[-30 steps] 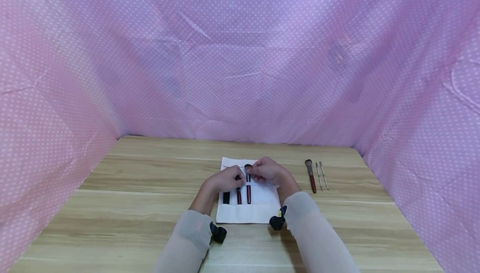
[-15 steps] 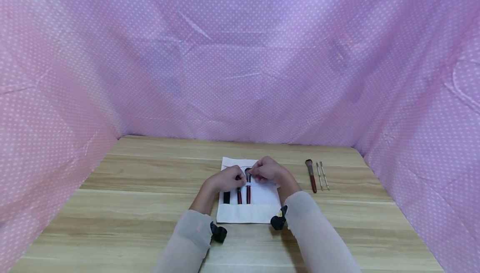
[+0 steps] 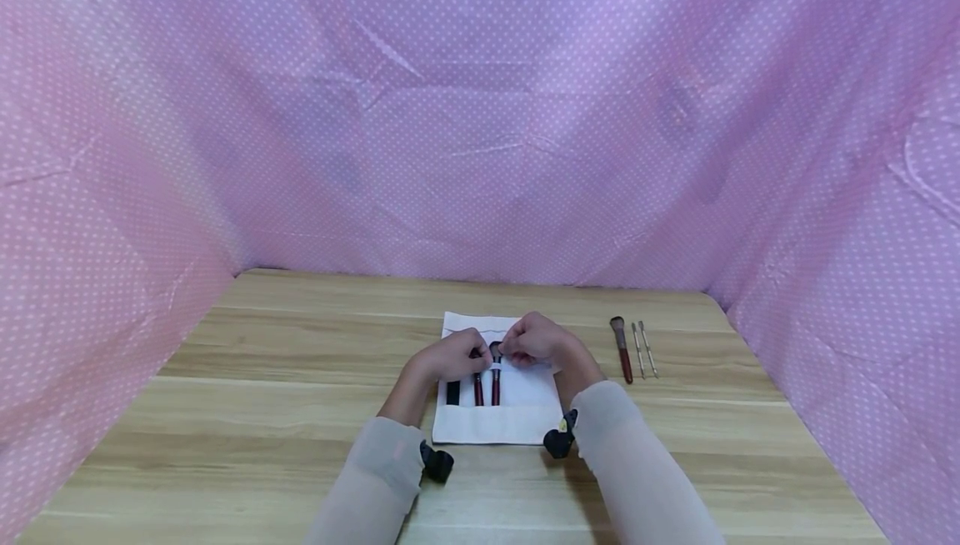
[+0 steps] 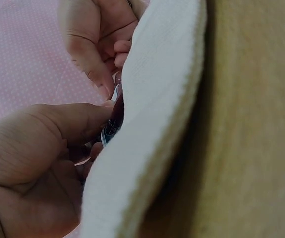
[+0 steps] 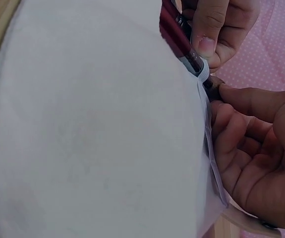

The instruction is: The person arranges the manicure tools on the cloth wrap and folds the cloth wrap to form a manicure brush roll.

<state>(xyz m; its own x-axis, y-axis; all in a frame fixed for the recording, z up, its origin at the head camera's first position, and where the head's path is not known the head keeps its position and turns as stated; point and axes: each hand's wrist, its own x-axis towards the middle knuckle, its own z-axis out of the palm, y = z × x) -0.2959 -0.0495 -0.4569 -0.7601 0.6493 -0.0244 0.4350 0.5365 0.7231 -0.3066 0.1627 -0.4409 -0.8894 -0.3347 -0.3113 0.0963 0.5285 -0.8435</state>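
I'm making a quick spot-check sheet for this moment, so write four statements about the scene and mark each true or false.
1. The right hand pinches a brush near its bristle end. True.
2. The loose brush lies left of the white case. False: the loose brush lies to the right of the white case.
3. Two thin tools lie beside the loose brush. True.
4. The left hand rests flat on the table. False: the left hand is over the case, fingertips at the elastic band.
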